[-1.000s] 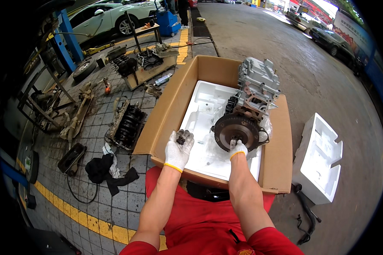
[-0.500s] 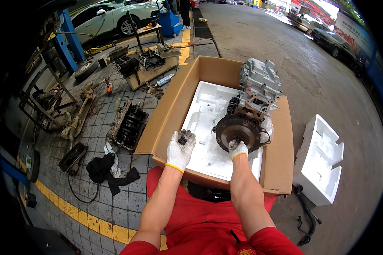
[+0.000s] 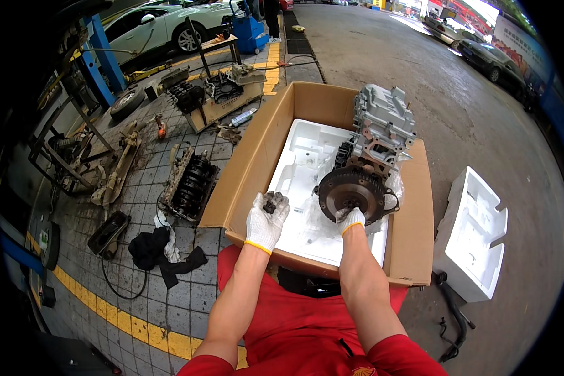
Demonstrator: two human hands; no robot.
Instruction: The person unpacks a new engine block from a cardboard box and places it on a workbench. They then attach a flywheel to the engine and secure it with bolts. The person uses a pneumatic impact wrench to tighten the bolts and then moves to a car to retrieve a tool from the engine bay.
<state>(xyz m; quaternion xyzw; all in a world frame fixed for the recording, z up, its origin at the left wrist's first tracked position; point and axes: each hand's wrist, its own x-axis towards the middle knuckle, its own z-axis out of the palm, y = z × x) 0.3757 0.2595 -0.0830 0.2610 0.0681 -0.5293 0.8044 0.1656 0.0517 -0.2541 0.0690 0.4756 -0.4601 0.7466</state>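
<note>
A grey engine block (image 3: 379, 131) with a dark round flywheel (image 3: 351, 193) stands in white foam packing (image 3: 307, 163) inside an open cardboard box (image 3: 250, 169). My right hand (image 3: 349, 219), in a white glove, presses against the lower edge of the flywheel. My left hand (image 3: 266, 219), also gloved, hovers over the box's near left side, its fingers closed around a small dark metal part (image 3: 270, 203).
A loose white foam piece (image 3: 476, 232) lies on the concrete to the right. On the tiled floor to the left lie an old engine part (image 3: 191, 182), black rags (image 3: 163, 254), metal parts and a low wooden pallet (image 3: 222, 97). Parked cars stand at the back.
My left hand with the small part has stayed almost in place. My right hand remains on the flywheel's lower edge. Nothing else has visibly moved.
</note>
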